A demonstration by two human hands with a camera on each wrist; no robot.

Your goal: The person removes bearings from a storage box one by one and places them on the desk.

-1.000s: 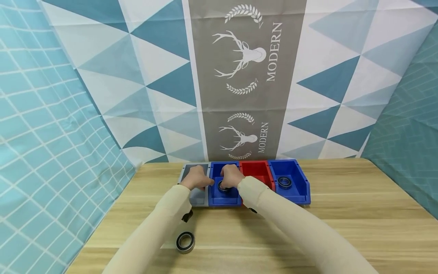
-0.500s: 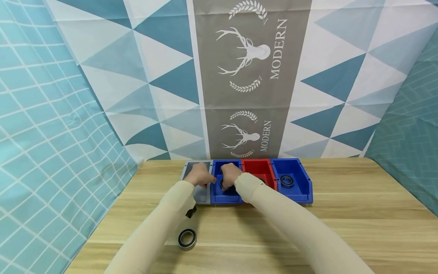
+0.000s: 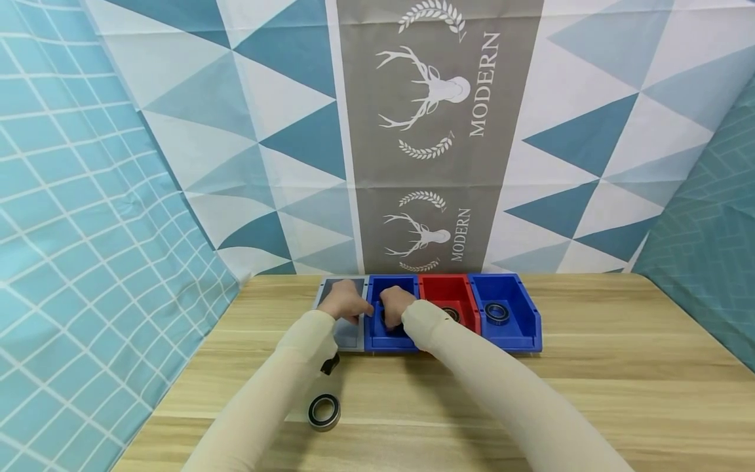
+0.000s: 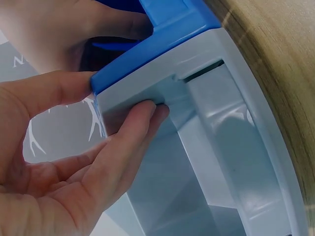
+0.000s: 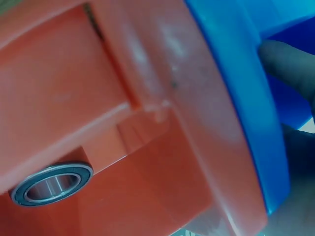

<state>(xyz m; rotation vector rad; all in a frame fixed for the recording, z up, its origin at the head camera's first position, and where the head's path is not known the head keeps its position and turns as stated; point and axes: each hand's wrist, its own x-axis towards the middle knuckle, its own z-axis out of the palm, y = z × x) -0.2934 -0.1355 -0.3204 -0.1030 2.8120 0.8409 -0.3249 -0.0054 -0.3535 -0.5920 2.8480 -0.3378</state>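
Note:
My left hand (image 3: pixel 345 301) pinches the adjoining side walls of the grey bin (image 4: pixel 246 142) and the left blue bin (image 4: pixel 162 42). Its thumb lies at the blue rim, its fingers inside the grey bin. Inside that blue bin, the fingers of my right hand (image 3: pixel 396 307) reach down and grip a ball bearing, which they mostly hide; only a dark edge shows beside them in the head view. One finger of this hand (image 5: pixel 288 64) crosses the blue wall in the right wrist view. A bearing (image 5: pixel 84 172) with a dark seal sits in the red bin (image 3: pixel 445 288) alongside.
Another bearing (image 3: pixel 497 322) lies in the right blue bin (image 3: pixel 522 343). One more bearing (image 3: pixel 324 427) lies flat on the wooden table (image 3: pixel 377 432), beside my left forearm. The bins stand in a row against the patterned cloth backdrop (image 3: pixel 413 164).
My right hand has shifted slightly within the left blue bin and covers more of its bearing. The left hand keeps its place; the view has shifted a little.

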